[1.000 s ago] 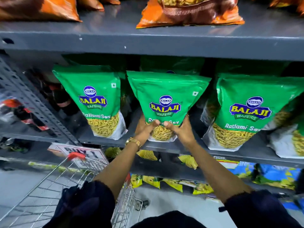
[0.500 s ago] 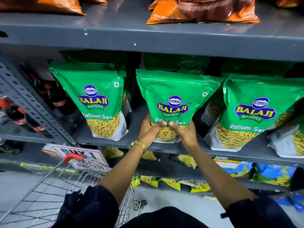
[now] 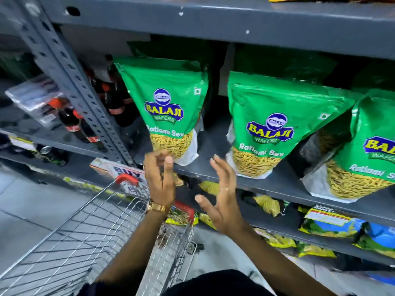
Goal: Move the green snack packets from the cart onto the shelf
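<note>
Both hands hover empty in front of the grey metal shelf (image 3: 213, 169), fingers spread and touching nothing. The left hand (image 3: 159, 180), a gold watch (image 3: 157, 208) at its wrist, sits just below the leftmost green Balaji Ratlami Sev snack packet (image 3: 168, 110). The right hand (image 3: 222, 197) is open, palm turned left, near a second green packet (image 3: 267, 133) standing on the shelf. A third green packet (image 3: 367, 150) stands further right. The silver wire cart (image 3: 85, 238) waits below

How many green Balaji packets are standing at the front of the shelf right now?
3: left packet above the left hand, middle packet beside the right hand, right packet cut by the frame. More green shapes behind may be packets.
</note>
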